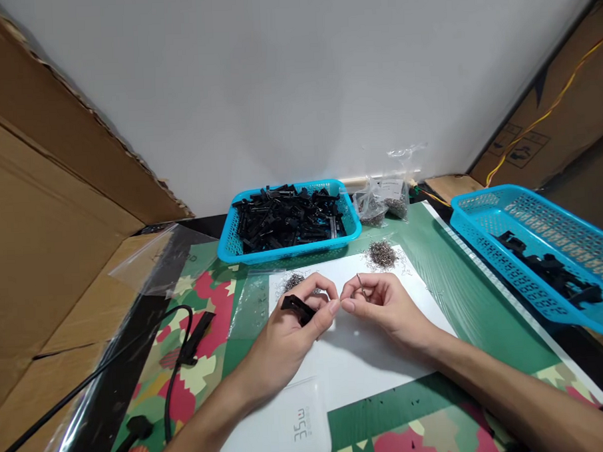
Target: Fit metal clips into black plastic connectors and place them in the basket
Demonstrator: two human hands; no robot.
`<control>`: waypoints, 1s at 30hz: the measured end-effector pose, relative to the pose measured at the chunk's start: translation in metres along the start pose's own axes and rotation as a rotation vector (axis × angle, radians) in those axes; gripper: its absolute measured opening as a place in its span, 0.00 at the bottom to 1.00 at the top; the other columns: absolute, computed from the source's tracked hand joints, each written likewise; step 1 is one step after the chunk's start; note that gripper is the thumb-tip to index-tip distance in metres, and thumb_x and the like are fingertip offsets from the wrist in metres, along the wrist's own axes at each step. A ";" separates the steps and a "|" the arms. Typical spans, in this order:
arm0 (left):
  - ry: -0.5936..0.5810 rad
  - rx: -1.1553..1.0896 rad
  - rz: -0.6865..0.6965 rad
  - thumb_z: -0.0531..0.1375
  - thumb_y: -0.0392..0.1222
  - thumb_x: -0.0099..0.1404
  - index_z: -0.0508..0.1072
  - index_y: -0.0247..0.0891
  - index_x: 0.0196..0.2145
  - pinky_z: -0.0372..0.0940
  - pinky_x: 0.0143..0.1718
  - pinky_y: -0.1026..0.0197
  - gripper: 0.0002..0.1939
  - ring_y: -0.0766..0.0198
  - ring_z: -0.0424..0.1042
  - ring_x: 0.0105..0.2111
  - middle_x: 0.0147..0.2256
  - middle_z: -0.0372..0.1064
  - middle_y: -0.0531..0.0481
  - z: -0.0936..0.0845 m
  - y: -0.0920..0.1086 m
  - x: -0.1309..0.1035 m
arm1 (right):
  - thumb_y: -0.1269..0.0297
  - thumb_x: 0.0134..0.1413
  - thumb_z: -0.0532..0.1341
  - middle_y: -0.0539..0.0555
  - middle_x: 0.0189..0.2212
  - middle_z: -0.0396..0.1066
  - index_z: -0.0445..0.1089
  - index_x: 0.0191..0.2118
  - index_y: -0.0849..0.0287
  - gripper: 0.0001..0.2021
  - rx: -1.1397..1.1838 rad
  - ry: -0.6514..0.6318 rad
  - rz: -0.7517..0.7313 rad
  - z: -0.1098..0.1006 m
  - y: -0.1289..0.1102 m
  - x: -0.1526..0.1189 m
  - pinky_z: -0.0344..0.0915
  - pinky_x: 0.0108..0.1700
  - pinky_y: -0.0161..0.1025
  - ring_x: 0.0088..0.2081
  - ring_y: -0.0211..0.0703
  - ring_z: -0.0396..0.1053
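Black plastic clip (298, 309) sits mid-frame, pinched in left hand (286, 336); right hand (385, 305) pinches a thin metal pin (360, 285). Center basket (288, 221) full of black parts, right basket (543, 259) holds few — prob. early on. White box (285, 430), bottom, reads "35W"; bag labels illegible.

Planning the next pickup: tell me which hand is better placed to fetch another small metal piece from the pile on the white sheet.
Probably the right hand: it lies nearer the metal pile and pinches only a thin pin, while the left hand holds a black plastic part.
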State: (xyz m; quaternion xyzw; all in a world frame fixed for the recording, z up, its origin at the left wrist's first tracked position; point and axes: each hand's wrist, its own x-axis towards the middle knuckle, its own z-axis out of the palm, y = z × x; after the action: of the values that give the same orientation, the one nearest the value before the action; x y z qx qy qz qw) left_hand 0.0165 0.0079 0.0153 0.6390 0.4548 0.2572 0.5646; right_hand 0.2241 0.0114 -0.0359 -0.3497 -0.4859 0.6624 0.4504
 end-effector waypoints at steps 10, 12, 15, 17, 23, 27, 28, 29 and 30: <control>-0.199 -0.450 -0.126 0.64 0.50 0.75 0.62 0.54 0.60 0.55 0.30 0.65 0.21 0.69 0.57 0.29 0.41 0.63 0.56 0.000 -0.013 0.000 | 0.61 0.60 0.70 0.44 0.17 0.58 0.82 0.34 0.58 0.07 -0.467 0.219 -0.307 -0.010 -0.014 -0.003 0.51 0.23 0.35 0.20 0.34 0.52; -0.170 -0.528 -0.081 0.63 0.49 0.76 0.64 0.51 0.59 0.59 0.32 0.64 0.18 0.67 0.62 0.32 0.42 0.65 0.53 0.000 -0.014 0.002 | 0.67 0.63 0.67 0.45 0.18 0.64 0.82 0.36 0.57 0.05 -0.635 0.194 -0.483 -0.011 -0.018 -0.007 0.55 0.24 0.35 0.20 0.34 0.55; -0.112 -0.457 -0.015 0.62 0.52 0.77 0.69 0.42 0.54 0.64 0.37 0.61 0.15 0.64 0.68 0.34 0.39 0.71 0.49 -0.001 -0.014 0.006 | 0.72 0.66 0.63 0.48 0.21 0.71 0.83 0.40 0.58 0.09 -0.783 0.117 -0.686 -0.010 -0.019 -0.010 0.59 0.26 0.35 0.21 0.35 0.61; -0.135 -0.395 -0.027 0.60 0.56 0.77 0.72 0.38 0.51 0.65 0.36 0.60 0.18 0.61 0.70 0.32 0.34 0.74 0.48 -0.002 -0.012 0.008 | 0.71 0.68 0.63 0.49 0.21 0.72 0.83 0.42 0.57 0.09 -0.796 0.115 -0.734 -0.008 -0.017 -0.011 0.60 0.26 0.35 0.21 0.35 0.63; -0.179 -0.116 -0.027 0.53 0.59 0.80 0.81 0.34 0.38 0.62 0.32 0.61 0.28 0.62 0.68 0.29 0.29 0.72 0.47 -0.001 -0.005 0.006 | 0.68 0.68 0.65 0.48 0.20 0.71 0.83 0.41 0.57 0.07 -0.759 0.206 -0.747 -0.008 -0.019 -0.013 0.60 0.24 0.36 0.20 0.36 0.63; -0.155 -0.004 -0.012 0.51 0.57 0.81 0.81 0.38 0.43 0.61 0.35 0.62 0.25 0.63 0.66 0.30 0.29 0.70 0.51 0.000 -0.003 0.004 | 0.73 0.67 0.65 0.46 0.19 0.68 0.83 0.45 0.56 0.09 -0.811 0.208 -0.785 -0.009 -0.021 -0.013 0.58 0.24 0.35 0.19 0.35 0.60; -0.142 0.011 -0.012 0.51 0.57 0.81 0.81 0.38 0.42 0.61 0.35 0.62 0.25 0.62 0.66 0.31 0.29 0.69 0.51 0.000 -0.003 0.004 | 0.74 0.67 0.64 0.45 0.19 0.67 0.83 0.46 0.56 0.10 -0.853 0.202 -0.820 -0.010 -0.021 -0.012 0.57 0.24 0.35 0.20 0.35 0.60; -0.127 0.026 -0.014 0.51 0.57 0.81 0.80 0.39 0.41 0.60 0.36 0.62 0.25 0.62 0.66 0.31 0.29 0.69 0.51 0.000 -0.003 0.003 | 0.74 0.67 0.63 0.45 0.19 0.66 0.82 0.46 0.55 0.11 -0.901 0.195 -0.867 -0.011 -0.020 -0.012 0.57 0.24 0.36 0.20 0.35 0.60; -0.113 0.041 -0.016 0.52 0.57 0.81 0.80 0.39 0.39 0.60 0.36 0.61 0.24 0.62 0.66 0.32 0.29 0.68 0.51 0.000 -0.004 0.003 | 0.75 0.67 0.63 0.45 0.19 0.66 0.82 0.46 0.55 0.11 -0.949 0.190 -0.918 -0.012 -0.018 -0.011 0.56 0.25 0.37 0.21 0.36 0.60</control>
State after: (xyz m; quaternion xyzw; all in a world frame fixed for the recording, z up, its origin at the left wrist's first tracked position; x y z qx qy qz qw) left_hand 0.0166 0.0105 0.0114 0.6604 0.4324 0.2070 0.5779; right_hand 0.2435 0.0075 -0.0216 -0.3245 -0.7826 0.0840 0.5246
